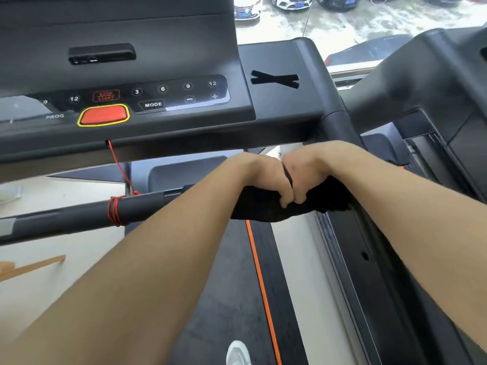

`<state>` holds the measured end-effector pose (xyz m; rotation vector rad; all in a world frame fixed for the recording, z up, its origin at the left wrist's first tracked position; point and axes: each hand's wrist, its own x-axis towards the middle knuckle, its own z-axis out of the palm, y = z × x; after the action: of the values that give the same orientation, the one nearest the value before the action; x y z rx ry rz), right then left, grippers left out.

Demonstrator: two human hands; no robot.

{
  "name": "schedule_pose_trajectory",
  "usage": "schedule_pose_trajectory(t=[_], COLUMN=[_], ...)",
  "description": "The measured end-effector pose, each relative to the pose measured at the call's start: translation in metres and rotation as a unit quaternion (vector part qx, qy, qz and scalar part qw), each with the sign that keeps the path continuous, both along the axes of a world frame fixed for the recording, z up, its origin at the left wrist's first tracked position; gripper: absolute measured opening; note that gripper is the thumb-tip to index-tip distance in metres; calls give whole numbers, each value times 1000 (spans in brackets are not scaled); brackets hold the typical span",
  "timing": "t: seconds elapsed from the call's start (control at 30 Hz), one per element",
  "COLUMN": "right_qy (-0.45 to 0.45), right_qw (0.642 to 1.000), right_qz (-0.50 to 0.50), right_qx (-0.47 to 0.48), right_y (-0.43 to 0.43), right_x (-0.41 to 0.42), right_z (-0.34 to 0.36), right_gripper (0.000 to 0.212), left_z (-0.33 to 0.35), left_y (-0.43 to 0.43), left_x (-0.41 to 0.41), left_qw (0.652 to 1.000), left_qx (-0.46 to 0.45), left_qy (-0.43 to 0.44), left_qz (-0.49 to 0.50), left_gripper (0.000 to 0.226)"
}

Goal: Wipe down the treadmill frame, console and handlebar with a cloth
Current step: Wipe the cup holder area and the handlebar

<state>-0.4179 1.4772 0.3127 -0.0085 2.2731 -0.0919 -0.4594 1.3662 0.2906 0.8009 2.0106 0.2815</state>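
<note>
Wiping handlebar (147, 206): left hand (263, 177) and right hand (303, 175), my grips clenched on cloth (261, 210); next, sweep along it.

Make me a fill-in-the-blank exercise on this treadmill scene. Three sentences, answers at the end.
The left hand and the right hand both grip a ____ cloth. A red cord is wound round the handlebar, to the ____ of the hands. The red button on the console has a ____ border.
Missing words: black; left; yellow.
</note>
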Motion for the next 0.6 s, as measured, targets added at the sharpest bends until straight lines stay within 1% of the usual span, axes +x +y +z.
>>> schedule_pose_trajectory(t=[0.03,0.07,0.1,0.13,0.17,0.2,0.23,0.27,0.3,0.33,0.4,0.43,0.5,0.57,0.6], right_qy=[-3,18,66,135,222,317,397,459,498,515,532,538,547,545,533], right_qw=[1000,1000,998,991,974,947,914,883,861,851,841,838,835,837,844], right_qz=[-4,-7,-6,-5,1,11,21,18,0,-23,-52,-57,-48,-49,-62], right_qx=[-6,-4,3,16,34,54,76,93,103,103,84,65,25,4,-6], right_y=[0,1,1,1,1,-1,-3,-7,-14,-21,-31,-34,-35,-39,-46], right_x=[1,5,11,20,29,40,51,61,69,76,86,90,97,103,106], right_z=[-2,-4,-5,-11,-18,-27,-37,-47,-54,-58,-56,-52,-41,-28,-19], right_gripper=[23,23,21,19,18,19,22,26,30,33,39,41,44,40,36], left_z=[-3,-5,-6,-6,-9,-13,-17,-22,-28,-30,-24,-17,-4,8,15], left_y=[0,-2,-4,-8,-14,-20,-26,-32,-39,-46,-62,-72,-92,-106,-111], left_x=[1,3,8,16,26,38,50,61,69,75,78,78,76,76,77], left_qw=[1000,999,995,983,959,925,890,861,838,830,853,865,874,870,870], left_qx=[1,8,16,24,34,50,73,100,127,149,171,167,159,157,155], left_qy=[9,44,103,183,279,375,449,497,528,534,488,468,456,463,462], left_qz=[2,4,10,18,24,31,37,40,49,62,75,72,62,60,76], left_gripper=[24,25,27,29,29,25,21,20,22,27,36,40,45,40,34])
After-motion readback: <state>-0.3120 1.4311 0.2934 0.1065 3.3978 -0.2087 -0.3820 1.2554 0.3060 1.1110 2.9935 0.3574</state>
